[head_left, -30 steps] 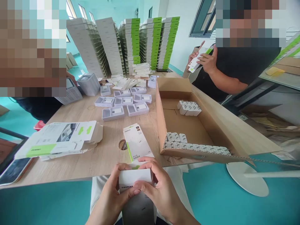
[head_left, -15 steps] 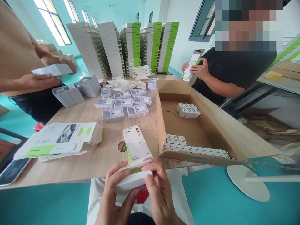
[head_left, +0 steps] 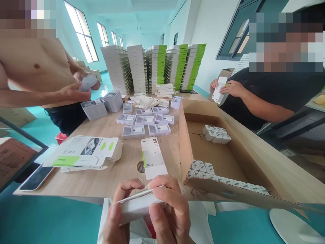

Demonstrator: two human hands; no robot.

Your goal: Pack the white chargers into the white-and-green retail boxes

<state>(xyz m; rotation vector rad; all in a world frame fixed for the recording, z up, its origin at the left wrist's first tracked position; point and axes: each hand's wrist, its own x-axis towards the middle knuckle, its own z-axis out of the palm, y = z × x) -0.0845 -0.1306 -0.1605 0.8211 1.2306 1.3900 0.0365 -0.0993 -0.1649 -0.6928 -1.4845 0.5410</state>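
Note:
Between my two hands, just off the table's front edge, is a white cardboard box point(head_left: 139, 207) with a flap at its upper edge. My left hand point(head_left: 118, 210) grips its left end, fingers bent over the top. On the right end my right hand point(head_left: 170, 210) is closed, thumb against the front face and fingers on the flap. Beyond them a flat white box point(head_left: 154, 157) with a green edge lies on the table. Farther off sit several pale plastic trays point(head_left: 144, 120), each with a small white piece in it.
An open carton point(head_left: 215, 152) on the right holds several white adapters point(head_left: 217, 134). Flattened boxes point(head_left: 86, 152) and a phone point(head_left: 37, 178) lie left. Tall box stacks point(head_left: 157, 67) stand behind. Two people work alongside, one hand point(head_left: 76, 91) at left, another hand point(head_left: 232, 88) at right.
My view has tilted up and turned left. In my hands the box has turned and its flap lies closer to the top. The person at left now holds the item at a different angle.

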